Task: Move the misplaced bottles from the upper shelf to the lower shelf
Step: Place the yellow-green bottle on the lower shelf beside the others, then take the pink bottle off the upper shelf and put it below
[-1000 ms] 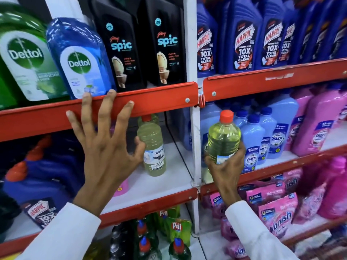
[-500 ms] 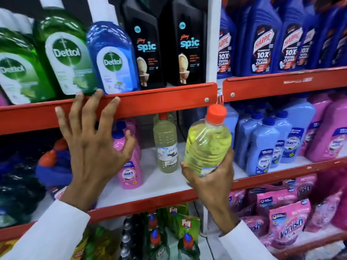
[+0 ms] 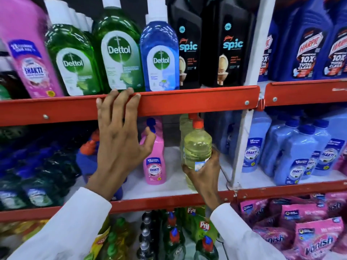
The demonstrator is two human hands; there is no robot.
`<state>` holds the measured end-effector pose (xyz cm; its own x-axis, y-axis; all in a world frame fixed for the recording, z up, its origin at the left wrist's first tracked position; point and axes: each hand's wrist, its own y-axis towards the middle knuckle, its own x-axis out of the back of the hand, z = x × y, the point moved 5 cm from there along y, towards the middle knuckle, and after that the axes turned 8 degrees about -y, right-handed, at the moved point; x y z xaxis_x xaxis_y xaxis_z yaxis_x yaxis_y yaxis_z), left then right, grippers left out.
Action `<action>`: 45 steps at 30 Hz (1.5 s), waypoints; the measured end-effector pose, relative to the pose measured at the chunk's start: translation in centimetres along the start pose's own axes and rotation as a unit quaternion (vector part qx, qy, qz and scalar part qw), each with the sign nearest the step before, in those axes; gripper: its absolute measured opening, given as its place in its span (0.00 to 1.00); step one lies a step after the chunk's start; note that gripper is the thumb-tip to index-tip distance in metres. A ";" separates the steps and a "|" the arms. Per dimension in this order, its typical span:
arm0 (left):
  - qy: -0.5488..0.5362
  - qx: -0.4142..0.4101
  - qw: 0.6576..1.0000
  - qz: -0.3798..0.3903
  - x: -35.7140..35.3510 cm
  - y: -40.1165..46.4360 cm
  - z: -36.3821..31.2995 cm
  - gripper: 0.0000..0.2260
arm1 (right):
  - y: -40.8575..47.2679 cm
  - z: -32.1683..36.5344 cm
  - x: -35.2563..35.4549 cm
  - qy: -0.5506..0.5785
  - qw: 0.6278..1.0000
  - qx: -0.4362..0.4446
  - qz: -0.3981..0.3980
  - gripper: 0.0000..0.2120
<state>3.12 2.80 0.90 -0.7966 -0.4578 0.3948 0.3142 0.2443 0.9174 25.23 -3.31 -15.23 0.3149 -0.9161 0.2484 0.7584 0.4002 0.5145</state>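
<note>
My right hand (image 3: 203, 177) grips a clear bottle of pale yellow liquid with an orange cap (image 3: 197, 147) from below, holding it upright over the white middle shelf (image 3: 174, 184). A second bottle of the same kind (image 3: 185, 128) stands right behind it, mostly hidden. My left hand (image 3: 120, 139) is spread open, its fingertips resting on the red front rail of the upper shelf (image 3: 197, 99). A small pink Shakti bottle (image 3: 155, 162) stands on the middle shelf between my hands.
Green and blue Dettol bottles (image 3: 120, 51), black Spic bottles (image 3: 227, 47) and a large pink Shakti bottle (image 3: 32, 59) fill the upper shelf. A white upright post (image 3: 242, 132) divides the bays. Light blue Shakti bottles (image 3: 298, 156) crowd the right bay; Pril bottles (image 3: 202, 229) and Vanish pouches sit below.
My right hand has carried the yellow bottle leftward past the white post into the left bay, down in front of the other yellow bottle. My left fingertips have settled on the red rail.
</note>
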 end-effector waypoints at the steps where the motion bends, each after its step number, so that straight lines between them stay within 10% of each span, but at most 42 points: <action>1: -0.002 -0.001 1.000 -0.002 0.0 0.0 0.0 0.31 | -0.1 -0.1 0.0 -0.001 1.000 -0.003 0.001 0.41; 13: 0.019 -0.019 1.000 0.016 0.7 -0.5 0.6 0.30 | -1.7 2.2 1.6 -0.119 0.993 0.003 -0.020 0.57; 22: 0.020 0.015 0.999 -0.022 4.7 -1.5 5.0 0.27 | -3.3 18.9 3.4 -0.207 0.916 0.308 -0.154 0.37; 30: 0.060 0.078 0.995 -0.023 8.3 -2.7 10.8 0.30 | -4.5 32.2 -2.6 -0.151 0.863 0.468 -0.114 0.31; 45: 0.044 0.099 0.993 0.052 8.5 -3.5 14.7 0.29 | -1.3 45.5 -15.1 -0.265 0.883 0.387 -0.008 0.49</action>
<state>-12.32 10.66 0.32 -0.7150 -0.4919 0.4969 0.2768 0.4535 0.8472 -6.53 11.17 17.72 -0.1598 -0.8627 0.4798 0.0783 0.4734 0.8774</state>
